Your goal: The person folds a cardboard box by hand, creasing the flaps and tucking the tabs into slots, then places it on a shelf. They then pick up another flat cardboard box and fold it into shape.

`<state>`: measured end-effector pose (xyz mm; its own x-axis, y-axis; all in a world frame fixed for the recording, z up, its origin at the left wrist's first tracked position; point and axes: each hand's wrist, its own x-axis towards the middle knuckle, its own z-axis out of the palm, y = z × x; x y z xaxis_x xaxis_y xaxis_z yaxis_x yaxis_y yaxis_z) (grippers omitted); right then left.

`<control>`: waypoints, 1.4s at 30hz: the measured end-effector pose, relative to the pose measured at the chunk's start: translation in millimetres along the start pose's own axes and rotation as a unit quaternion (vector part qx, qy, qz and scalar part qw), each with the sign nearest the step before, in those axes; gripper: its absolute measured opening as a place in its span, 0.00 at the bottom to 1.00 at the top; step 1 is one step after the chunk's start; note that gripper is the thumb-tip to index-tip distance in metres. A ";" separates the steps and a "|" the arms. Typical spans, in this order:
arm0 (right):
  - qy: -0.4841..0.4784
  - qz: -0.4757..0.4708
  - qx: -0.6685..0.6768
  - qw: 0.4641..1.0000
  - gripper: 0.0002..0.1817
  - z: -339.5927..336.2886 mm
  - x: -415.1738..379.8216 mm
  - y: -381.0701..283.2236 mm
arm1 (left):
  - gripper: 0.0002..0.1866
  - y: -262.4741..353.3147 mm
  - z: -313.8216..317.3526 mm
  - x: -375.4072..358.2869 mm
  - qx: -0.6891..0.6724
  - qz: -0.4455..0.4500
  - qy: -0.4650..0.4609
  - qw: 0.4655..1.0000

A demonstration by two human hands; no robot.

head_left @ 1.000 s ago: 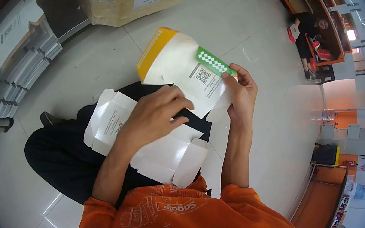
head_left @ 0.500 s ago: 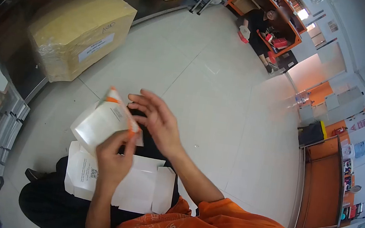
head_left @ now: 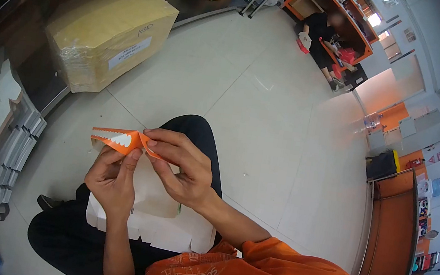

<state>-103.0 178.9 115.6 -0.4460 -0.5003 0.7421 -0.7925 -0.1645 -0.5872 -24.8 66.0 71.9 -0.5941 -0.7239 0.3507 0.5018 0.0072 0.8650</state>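
The head view shows two hands at work on one folded carton (head_left: 158, 196), a white cardboard piece with an orange flap (head_left: 117, 139) at its top that carries a white scalloped pattern. The left hand (head_left: 111, 178) grips the carton from the left, its thumb pressed up against the underside of the orange flap and its fingers curled behind the white panel. The right hand (head_left: 182, 167) comes in from the right, its fingers (head_left: 166, 140) narrowed in a pinch on the inner end of the same flap, so that the flap lies between the two thumbs and juts out to the left past both hands. The carton is held in the air above the person's lap, and its white body hangs down below the hands. Under it, on the lap, lies a stack of flat white carton blanks (head_left: 161, 233); how many there are cannot be told. On the floor ahead to the left stands one large brown cardboard box (head_left: 112, 35), wrapped in clear film and bearing a white label, shut, so its contents do not show. Along the left edge, rows of flat white cartons (head_left: 9, 153) stand packed side by side. Far off, one other person (head_left: 324, 34) sits by orange shelving (head_left: 390, 229).
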 end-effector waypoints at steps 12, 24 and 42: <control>-0.016 -0.036 -0.054 0.998 0.13 -8.9 4.6 8.6 | 0.11 -4.8 7.6 -3.7 -0.075 -0.049 -0.078 0.993; -0.037 0.005 -0.058 0.998 0.13 -23.1 0.2 9.7 | 0.09 -19.0 4.4 -4.3 -0.055 -0.053 -0.104 0.992; 0.024 0.033 -0.101 0.994 0.11 -23.5 -3.4 8.4 | 0.10 -18.7 23.6 -15.1 -0.062 -0.064 -0.079 0.993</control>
<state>-117.9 199.2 115.7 -0.5150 -0.4627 0.7216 -0.8264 0.0446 -0.5613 -40.1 93.1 59.0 -0.7443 -0.5959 0.3015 0.4842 -0.1705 0.8582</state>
